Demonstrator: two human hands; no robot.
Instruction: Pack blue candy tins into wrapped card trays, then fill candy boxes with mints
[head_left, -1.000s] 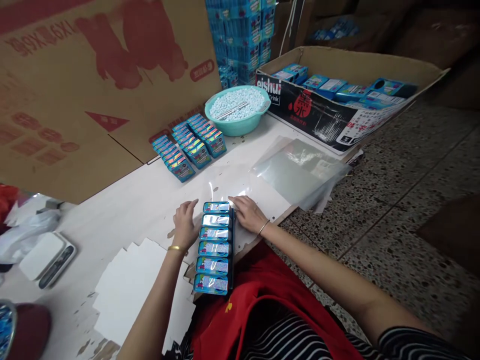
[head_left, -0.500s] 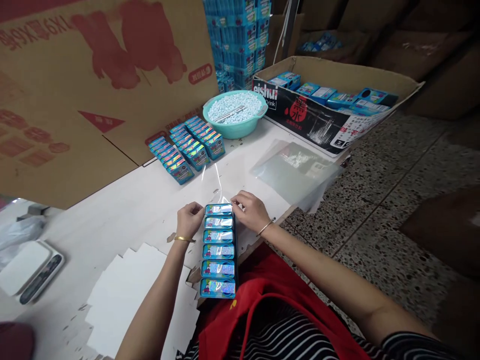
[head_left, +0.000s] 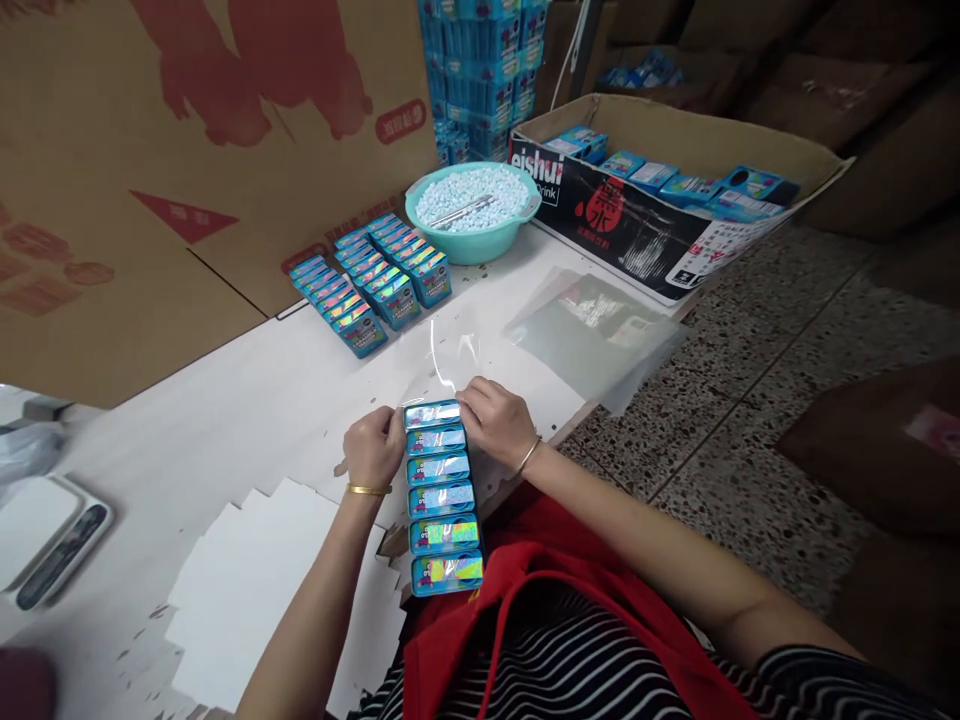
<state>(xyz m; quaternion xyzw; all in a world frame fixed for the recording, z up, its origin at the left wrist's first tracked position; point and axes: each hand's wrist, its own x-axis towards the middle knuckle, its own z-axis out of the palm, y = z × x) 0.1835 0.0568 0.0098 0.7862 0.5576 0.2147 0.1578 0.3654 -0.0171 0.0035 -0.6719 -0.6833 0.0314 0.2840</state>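
Note:
A row of several small blue tins (head_left: 441, 498) with shiny labels runs from the table edge near my body out to my hands. A clear plastic bag (head_left: 442, 365) lies around the far end of the row and spreads flat beyond it; how far it covers the tins is hard to see. My left hand (head_left: 373, 448) is closed at the left side of the farthest tin, thumb and fingers pinched on the plastic. On the right side, my right hand (head_left: 495, 420) pinches the plastic at the same tin.
Three rows of blue tins (head_left: 397, 300) stand ahead by a large cardboard box (head_left: 225, 250). Behind them is a teal basin (head_left: 480, 245) of pale pellets with tweezers. Clear plastic sheets (head_left: 592, 330) lie right, below an open carton (head_left: 600, 215). White cards (head_left: 255, 580) and a scale (head_left: 52, 540) are left.
The far end of the tin row has shifted slightly left and away, its near end slightly right. Both hands have moved slightly left with it, still pinching. The view has shifted a little.

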